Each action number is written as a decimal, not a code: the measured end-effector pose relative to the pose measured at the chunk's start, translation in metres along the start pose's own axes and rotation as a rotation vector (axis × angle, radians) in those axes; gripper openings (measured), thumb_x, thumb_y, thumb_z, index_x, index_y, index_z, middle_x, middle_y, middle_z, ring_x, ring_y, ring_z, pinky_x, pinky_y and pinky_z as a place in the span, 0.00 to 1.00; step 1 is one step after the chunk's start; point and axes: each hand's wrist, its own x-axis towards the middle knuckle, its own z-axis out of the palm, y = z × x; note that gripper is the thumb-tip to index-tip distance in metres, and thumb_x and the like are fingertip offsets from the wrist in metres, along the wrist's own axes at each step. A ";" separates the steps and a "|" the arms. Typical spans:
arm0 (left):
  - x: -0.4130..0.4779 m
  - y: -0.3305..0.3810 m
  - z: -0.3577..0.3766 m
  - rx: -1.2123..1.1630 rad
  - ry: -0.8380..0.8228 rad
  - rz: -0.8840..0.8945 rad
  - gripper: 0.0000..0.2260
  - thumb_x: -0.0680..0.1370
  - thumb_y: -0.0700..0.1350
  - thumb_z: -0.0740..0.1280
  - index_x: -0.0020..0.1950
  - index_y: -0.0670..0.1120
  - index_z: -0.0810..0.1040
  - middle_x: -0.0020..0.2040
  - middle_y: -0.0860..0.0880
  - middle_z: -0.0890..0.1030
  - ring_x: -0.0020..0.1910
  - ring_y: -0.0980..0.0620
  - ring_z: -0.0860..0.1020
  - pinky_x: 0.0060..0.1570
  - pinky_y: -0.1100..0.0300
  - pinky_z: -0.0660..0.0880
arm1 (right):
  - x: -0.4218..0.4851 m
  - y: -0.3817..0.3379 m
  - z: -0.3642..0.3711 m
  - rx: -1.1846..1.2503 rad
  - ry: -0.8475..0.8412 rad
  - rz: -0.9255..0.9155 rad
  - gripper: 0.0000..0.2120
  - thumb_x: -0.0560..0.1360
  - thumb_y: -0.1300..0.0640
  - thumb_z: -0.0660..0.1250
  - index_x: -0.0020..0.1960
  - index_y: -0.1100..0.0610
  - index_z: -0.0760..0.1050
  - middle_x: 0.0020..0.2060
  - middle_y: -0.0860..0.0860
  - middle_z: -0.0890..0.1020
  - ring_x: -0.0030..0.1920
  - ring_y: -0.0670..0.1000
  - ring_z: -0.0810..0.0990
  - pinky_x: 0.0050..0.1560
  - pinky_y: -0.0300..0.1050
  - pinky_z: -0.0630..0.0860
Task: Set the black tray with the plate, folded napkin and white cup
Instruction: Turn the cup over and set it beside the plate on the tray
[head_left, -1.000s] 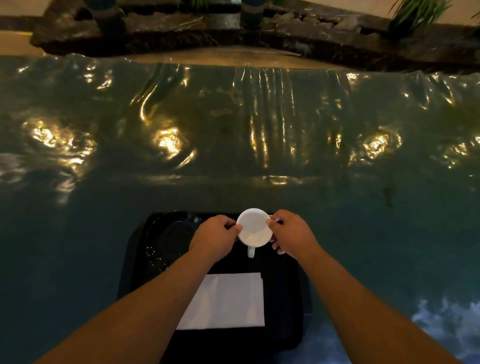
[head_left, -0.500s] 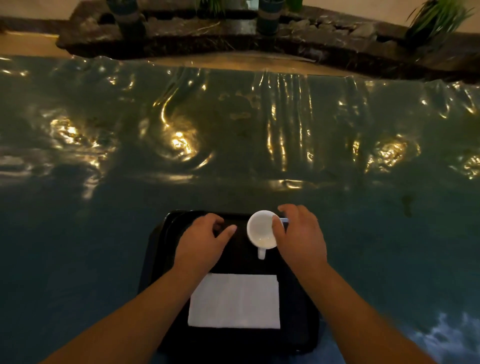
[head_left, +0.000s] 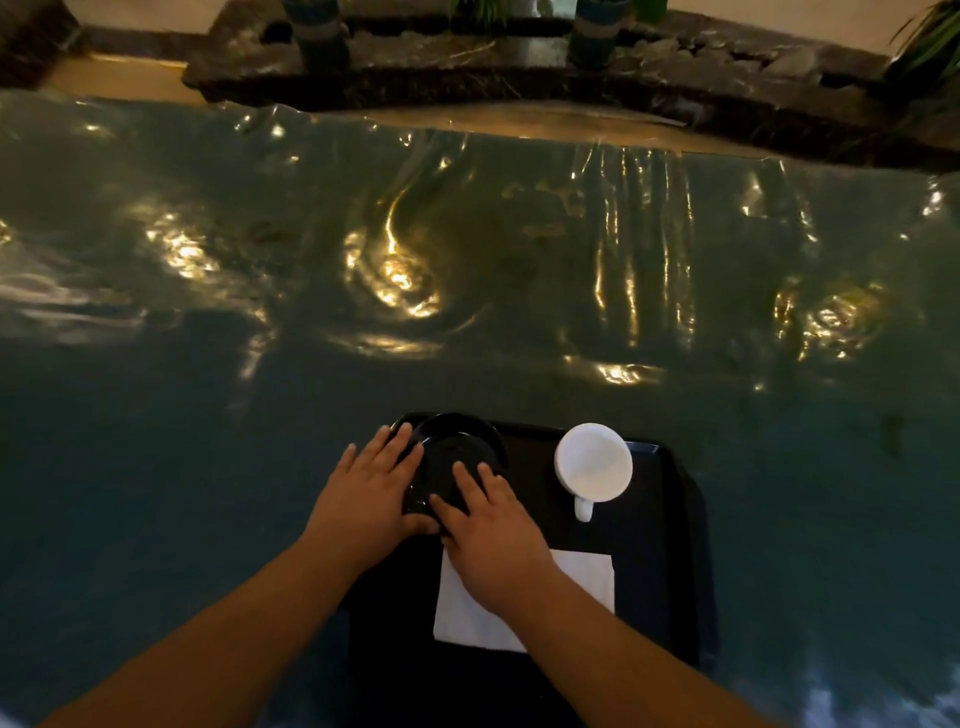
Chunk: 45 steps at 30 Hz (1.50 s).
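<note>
The black tray (head_left: 661, 525) lies on the table right in front of me. In its far left corner is the black plate (head_left: 460, 448), hard to tell from the dark tray. My left hand (head_left: 368, 491) grips the plate's left rim, while my right hand (head_left: 489, 532) has its fingers laid on the near right part of the plate. The white cup (head_left: 595, 462) stands free in the tray's far right corner with its handle toward me. A folded white napkin (head_left: 587, 578) lies flat on the near half of the tray, partly under my right wrist.
A shiny, wrinkled plastic cloth (head_left: 218, 405) covers the whole wide table and reflects the lamps. Beyond the far edge runs a dark stone planter bed (head_left: 519, 73) with posts and plants.
Both hands have let go of the cup, which now stands alone at the tray's far right. They moved left onto the plate. My view shifted left, so the tray sits further right.
</note>
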 end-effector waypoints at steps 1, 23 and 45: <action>0.001 0.002 -0.001 0.017 -0.012 -0.002 0.47 0.74 0.74 0.62 0.85 0.52 0.50 0.85 0.49 0.42 0.83 0.48 0.41 0.79 0.43 0.44 | 0.000 0.002 0.001 0.002 0.001 -0.002 0.26 0.86 0.42 0.52 0.82 0.43 0.56 0.84 0.55 0.46 0.82 0.63 0.43 0.71 0.56 0.35; 0.021 0.060 -0.008 0.061 -0.076 0.035 0.46 0.74 0.71 0.66 0.85 0.53 0.53 0.85 0.49 0.42 0.83 0.48 0.42 0.79 0.42 0.44 | -0.038 0.039 0.013 0.013 0.083 0.071 0.25 0.85 0.44 0.52 0.81 0.42 0.58 0.84 0.55 0.50 0.82 0.64 0.47 0.73 0.55 0.35; 0.027 0.129 -0.004 -0.016 0.006 -0.083 0.63 0.67 0.74 0.72 0.83 0.46 0.36 0.84 0.39 0.39 0.82 0.37 0.39 0.78 0.38 0.42 | -0.060 0.111 -0.082 0.186 0.160 0.488 0.48 0.72 0.37 0.74 0.83 0.45 0.52 0.76 0.52 0.66 0.70 0.60 0.70 0.64 0.57 0.74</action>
